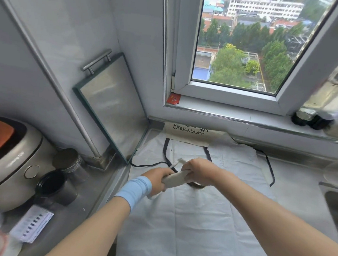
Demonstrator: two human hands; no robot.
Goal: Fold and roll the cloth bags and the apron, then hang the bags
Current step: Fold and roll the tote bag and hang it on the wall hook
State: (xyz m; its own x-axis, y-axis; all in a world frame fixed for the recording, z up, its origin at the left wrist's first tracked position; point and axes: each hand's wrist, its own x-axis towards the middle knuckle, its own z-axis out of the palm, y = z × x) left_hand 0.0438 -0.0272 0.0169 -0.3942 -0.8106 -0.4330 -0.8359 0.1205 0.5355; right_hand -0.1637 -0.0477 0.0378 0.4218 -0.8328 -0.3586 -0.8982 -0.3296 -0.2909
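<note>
A white apron (197,219) with dark straps lies spread flat on the counter. Above its middle I hold a rolled cream cloth bag (175,179). My left hand (155,182), with a blue wristband, grips the roll's left end. My right hand (198,171) grips its right end, and a pale strap end sticks up beside it. A second cream bag (193,134) with black lettering lies flat at the apron's far edge, under the window sill.
A glass-and-metal board (113,106) leans against the wall at the left. A rice cooker (7,166) and two metal cans (69,163) stand at the left. Bottles (325,110) sit on the window sill. A sink (337,203) edges in at the right.
</note>
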